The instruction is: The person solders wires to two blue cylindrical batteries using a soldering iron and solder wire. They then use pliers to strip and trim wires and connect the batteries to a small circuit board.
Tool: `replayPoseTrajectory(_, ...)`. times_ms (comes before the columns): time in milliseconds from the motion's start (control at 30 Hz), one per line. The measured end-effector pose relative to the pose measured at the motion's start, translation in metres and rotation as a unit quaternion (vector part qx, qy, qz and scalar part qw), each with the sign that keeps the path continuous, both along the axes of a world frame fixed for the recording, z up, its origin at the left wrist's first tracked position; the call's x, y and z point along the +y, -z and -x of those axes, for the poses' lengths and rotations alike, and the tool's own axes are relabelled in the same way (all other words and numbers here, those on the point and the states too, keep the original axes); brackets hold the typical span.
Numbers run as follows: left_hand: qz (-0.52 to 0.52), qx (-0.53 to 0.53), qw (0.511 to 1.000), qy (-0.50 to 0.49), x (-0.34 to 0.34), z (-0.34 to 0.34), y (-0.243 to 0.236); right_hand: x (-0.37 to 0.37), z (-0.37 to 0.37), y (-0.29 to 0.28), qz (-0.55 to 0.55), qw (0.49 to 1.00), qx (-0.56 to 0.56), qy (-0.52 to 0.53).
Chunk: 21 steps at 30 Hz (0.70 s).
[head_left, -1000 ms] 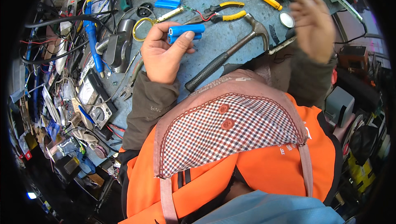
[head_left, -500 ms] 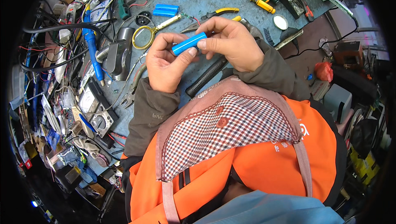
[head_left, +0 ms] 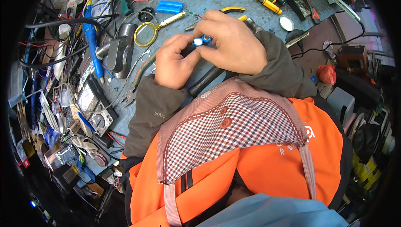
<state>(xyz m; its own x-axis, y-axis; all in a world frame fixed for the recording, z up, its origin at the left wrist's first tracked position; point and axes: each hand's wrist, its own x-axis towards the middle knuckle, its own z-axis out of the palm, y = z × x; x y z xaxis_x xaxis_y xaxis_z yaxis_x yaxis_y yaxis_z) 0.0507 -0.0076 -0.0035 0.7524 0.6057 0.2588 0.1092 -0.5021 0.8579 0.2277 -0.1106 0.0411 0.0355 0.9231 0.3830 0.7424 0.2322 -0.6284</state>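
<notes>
Between my two hands is a pair of blue cylindrical battery cells (head_left: 198, 42) side by side, their round ends turned toward me. One end looks flat and pale; the other shows a metal cap. My left hand (head_left: 172, 64) pinches the pair from the left, thumb and forefinger against it. My right hand (head_left: 234, 43) wraps over it from the right and hides most of its length. A second blue battery pair (head_left: 170, 7) lies on the bench beyond my hands. Near my left hand lies a magnifying glass (head_left: 156, 27) with a gold rim.
A black-handled tool (head_left: 206, 81) lies beneath my hands, pliers (head_left: 128, 97) to its left. An analog multimeter (head_left: 100, 120) and tangled cables crowd the left. Screwdrivers (head_left: 267, 3) lie at the far right, near a round lid (head_left: 286, 23). A metal vise-like block (head_left: 121, 53) stands at left.
The battery pair has turned from lying lengthwise across my fingers to end-on toward me. My right hand has closed further over it, and both hands have drawn together.
</notes>
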Motion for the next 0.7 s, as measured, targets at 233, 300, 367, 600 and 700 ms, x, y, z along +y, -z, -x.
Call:
replayPoseTrajectory(233, 0.014, -0.018, 0.999, 0.026, 0.002, 0.000, 0.005, -0.005, 0.001, 0.000, 0.050, 0.991, 0.127, 0.005)
replayPoseTrajectory(300, -0.006, -0.039, 0.999, 0.029, 0.002, -0.001, 0.008, -0.006, -0.002, 0.004, 0.044, 0.991, 0.123, 0.001)
replayPoseTrajectory(367, -0.014, -0.050, 0.999, 0.002, 0.002, 0.000, 0.013, -0.009, 0.002, 0.004, 0.095, 0.980, 0.176, 0.011)
replayPoseTrajectory(600, -0.061, -0.021, 0.998, -0.013, 0.001, -0.004, 0.015, -0.024, 0.000, -0.018, 0.079, 0.977, 0.181, 0.074)
replayPoseTrajectory(700, -0.065, -0.014, 0.998, -0.010, 0.002, -0.007, 0.015, -0.023, 0.005, -0.034, -0.014, 0.987, 0.153, 0.049)
